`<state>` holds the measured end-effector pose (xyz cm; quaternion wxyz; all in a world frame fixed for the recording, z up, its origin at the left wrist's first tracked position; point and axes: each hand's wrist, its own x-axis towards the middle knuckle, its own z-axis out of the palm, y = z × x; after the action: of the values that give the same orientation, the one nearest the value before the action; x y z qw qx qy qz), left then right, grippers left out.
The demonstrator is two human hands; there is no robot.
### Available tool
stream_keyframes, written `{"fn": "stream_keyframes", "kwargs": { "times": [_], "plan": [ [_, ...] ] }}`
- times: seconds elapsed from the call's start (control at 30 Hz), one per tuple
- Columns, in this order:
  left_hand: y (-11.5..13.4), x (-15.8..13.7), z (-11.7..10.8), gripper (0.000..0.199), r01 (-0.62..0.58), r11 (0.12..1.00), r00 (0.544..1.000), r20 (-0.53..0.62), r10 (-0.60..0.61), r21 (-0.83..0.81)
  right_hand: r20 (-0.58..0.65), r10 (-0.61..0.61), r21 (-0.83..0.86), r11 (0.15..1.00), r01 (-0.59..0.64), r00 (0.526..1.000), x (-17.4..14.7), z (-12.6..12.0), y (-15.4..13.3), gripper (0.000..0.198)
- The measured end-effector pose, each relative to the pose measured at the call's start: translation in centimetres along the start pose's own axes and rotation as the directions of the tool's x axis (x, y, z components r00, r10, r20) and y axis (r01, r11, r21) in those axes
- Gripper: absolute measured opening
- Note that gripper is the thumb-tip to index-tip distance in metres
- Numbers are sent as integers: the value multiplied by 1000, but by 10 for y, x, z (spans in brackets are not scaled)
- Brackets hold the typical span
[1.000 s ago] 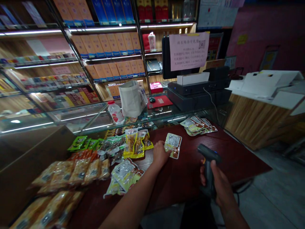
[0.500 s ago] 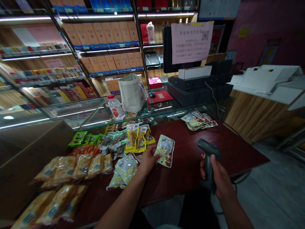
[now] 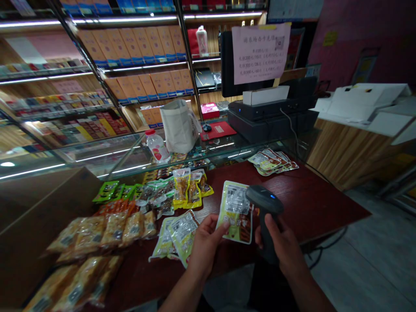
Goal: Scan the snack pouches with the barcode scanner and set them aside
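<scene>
My left hand (image 3: 209,236) pinches the lower left edge of a green and brown snack packet (image 3: 236,212), raised over the dark red table. In my right hand (image 3: 281,242) is a black barcode scanner (image 3: 265,201), its fingers wrapped round the handle. The scanner's head is close by the packet's right side and overlaps its edge in view. A blue light glows on top of the scanner. Beside my left forearm lie similar snack packets (image 3: 177,236), partly covered by my hand. Another fanned pile of packets (image 3: 272,162) rests at the table's far right.
Bagged bread-like snacks (image 3: 113,227), yellow packets (image 3: 188,188) and green packets (image 3: 108,190) cover the table's left, beside an open cardboard box (image 3: 48,208). Behind are a glass counter with a bottle (image 3: 157,146), a white bag (image 3: 178,125) and a monitor (image 3: 227,65).
My left hand has lifted the packet nearer to me and slightly right. My right hand has brought the scanner leftward, up to the packet.
</scene>
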<state>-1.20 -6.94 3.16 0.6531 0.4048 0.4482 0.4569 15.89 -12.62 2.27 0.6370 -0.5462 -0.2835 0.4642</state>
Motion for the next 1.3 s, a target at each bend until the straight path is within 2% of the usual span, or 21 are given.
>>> {"fn": "stream_keyframes", "kwargs": {
  "times": [0.13,0.23,0.3,0.37,0.43,0.53,0.67,0.8,0.9,1.07,1.2,1.3],
  "plan": [
    [3,-7,-2,42,61,997,994,92,-65,51,-22,-69,21,997,69,997,-1,3,-3,52],
    [6,-10,-5,41,79,993,984,150,-91,84,-19,-76,11,997,77,997,0,2,-6,52],
    [8,-10,-6,39,9,989,991,129,-28,146,-12,-79,1,997,79,997,-1,1,-10,51],
    [8,-8,-9,35,-123,960,991,91,103,251,-11,-96,-15,995,96,995,-2,-1,-15,51],
    [7,-5,-12,32,-245,899,969,59,240,362,-16,-110,-29,994,109,994,-4,-2,-20,51],
    [7,3,-21,30,-350,809,924,32,381,471,-7,-100,11,995,100,995,-8,-2,-28,53],
    [14,12,-31,26,-423,725,863,-3,506,544,144,-70,64,996,61,987,-13,4,-38,53],
    [24,15,-35,21,-472,602,778,-17,628,644,317,-82,32,997,75,945,-16,19,-50,53],
    [29,14,-37,21,-500,537,735,5,678,679,373,-76,18,997,74,925,-16,30,-58,54],
    [32,13,-41,21,-523,478,679,7,734,706,387,-101,24,995,99,917,-13,39,-60,54],
    [33,12,-45,22,-510,462,675,6,737,725,382,-99,22,995,98,919,-13,41,-59,53],
    [34,9,-44,21,-486,491,705,-8,709,723,354,-97,20,995,96,930,-16,44,-61,53]
  ]
}}
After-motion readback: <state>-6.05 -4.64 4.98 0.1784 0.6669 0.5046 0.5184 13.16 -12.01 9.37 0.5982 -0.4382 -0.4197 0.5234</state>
